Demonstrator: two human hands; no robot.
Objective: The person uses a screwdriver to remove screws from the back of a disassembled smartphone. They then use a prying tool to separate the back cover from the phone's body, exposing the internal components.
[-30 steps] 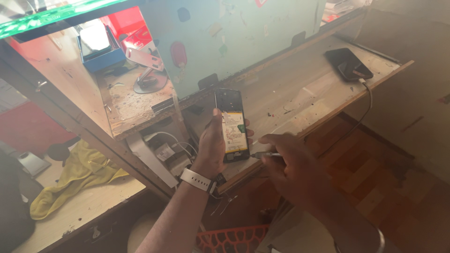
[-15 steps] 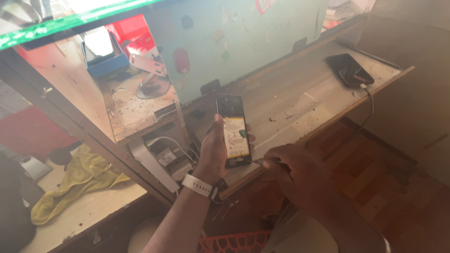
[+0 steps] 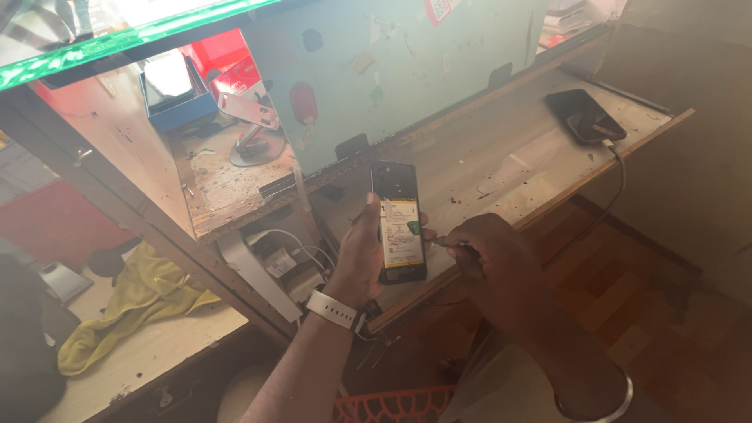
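The person is holding an opened phone (image 3: 399, 223) up over the wooden workbench (image 3: 501, 168), back side facing them, with the left hand (image 3: 362, 254) wrapped firmly around its lower edge. A white watch (image 3: 335, 309) is sitting on that wrist. The right hand (image 3: 489, 262) is pinching a thin metal tool (image 3: 448, 241), its fingers closed on the handle, and the tip is pointing at the phone's right side, just beside the yellow and white insides. It looks like the step in hand is picking at something inside the open back; I judge the next move calls for a steady tip and a still left hand, since the parts in there are small and close together.

Farther along the bench a second phone (image 3: 583, 115) is lying flat with a cable (image 3: 619, 176) running off the edge. A blue box (image 3: 176, 98) and a red box (image 3: 223, 59) are sitting in the cubby at the left, a yellow cloth (image 3: 129, 309) is lying on the lower counter, and a red basket (image 3: 392, 406) is showing below. Nothing is standing between tool and phone.
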